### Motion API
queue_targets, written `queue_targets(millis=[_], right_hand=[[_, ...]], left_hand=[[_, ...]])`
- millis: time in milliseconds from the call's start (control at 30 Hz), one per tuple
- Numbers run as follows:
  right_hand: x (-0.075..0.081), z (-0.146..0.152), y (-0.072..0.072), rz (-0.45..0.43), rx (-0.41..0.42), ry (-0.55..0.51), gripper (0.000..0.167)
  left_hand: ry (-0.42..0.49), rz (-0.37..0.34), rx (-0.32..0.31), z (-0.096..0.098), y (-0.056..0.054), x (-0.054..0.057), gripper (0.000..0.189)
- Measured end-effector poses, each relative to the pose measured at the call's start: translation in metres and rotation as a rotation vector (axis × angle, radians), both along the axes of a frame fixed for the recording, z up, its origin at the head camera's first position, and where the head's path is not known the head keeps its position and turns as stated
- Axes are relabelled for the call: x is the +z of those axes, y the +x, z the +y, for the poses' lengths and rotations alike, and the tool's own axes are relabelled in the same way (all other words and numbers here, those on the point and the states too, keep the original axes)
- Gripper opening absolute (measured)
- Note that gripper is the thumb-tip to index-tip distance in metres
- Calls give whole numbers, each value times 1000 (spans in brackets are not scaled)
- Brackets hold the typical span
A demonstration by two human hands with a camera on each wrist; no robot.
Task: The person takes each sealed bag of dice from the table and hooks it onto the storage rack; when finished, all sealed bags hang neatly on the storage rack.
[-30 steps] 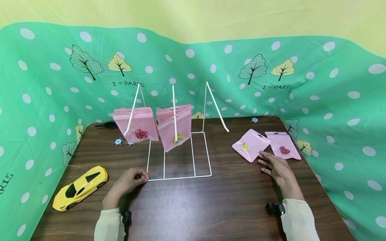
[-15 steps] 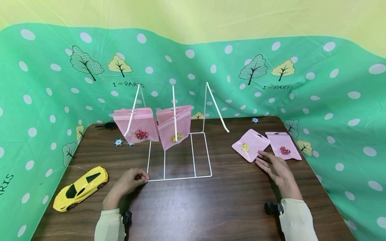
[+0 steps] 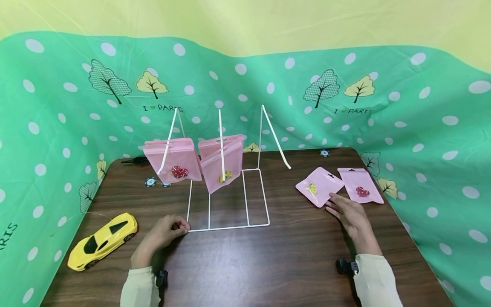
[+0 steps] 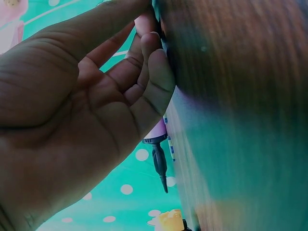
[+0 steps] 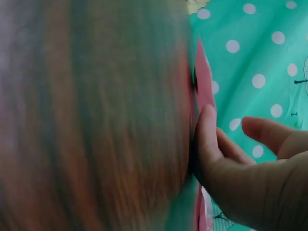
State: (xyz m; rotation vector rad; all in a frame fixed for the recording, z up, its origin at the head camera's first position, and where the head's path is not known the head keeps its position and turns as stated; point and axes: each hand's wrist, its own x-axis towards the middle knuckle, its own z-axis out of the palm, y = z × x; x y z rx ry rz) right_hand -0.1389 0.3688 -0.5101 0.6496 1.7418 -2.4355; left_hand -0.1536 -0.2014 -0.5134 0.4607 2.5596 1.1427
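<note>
In the head view my left hand (image 3: 165, 230) pinches the front left corner of a white wire display rack (image 3: 230, 227). The left wrist view shows that hand's curled fingers (image 4: 144, 72) low against the tabletop. On the right, my right hand (image 3: 352, 215) touches the near edge of a flat pink zip bag (image 3: 320, 183) with yellow dice inside. Its fingertips rest at the bag's edge, and in the right wrist view one finger (image 5: 208, 130) lies against the pink bag (image 5: 204, 79) while another stands apart. A second pink bag (image 3: 356, 181) with red dice lies just beyond.
Pink bags with red dice (image 3: 174, 157) hang on the rack's left arm, others with yellow dice (image 3: 226, 160) on the middle arm. Its right arm (image 3: 276, 136) is bare. A yellow toy car (image 3: 103, 241) stands at left. Poker chips (image 3: 150, 181) lie behind.
My right hand has shifted slightly left, its fingertips staying at the bag's edge. The bag has slid a touch toward me. My left hand keeps its place on the rack corner.
</note>
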Motion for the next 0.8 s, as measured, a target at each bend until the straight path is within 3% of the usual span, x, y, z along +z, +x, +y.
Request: queue_targets(millis=[267,433,600,800], right_hand=[[-1,-9,-2,-5,-235,274,24],[5,-11,-2,-81,-270,417,26],[16,-12,1,-73,-311,424,30],[44,-22,8,67,-416,390,24]], left_hand=[[-3,9,-2,0,0,-2,10],[1,11,-3,0,0,-2,9],[5,8,-8,1,1,-2,10],[-5,13,-6,0,1,-2,10]])
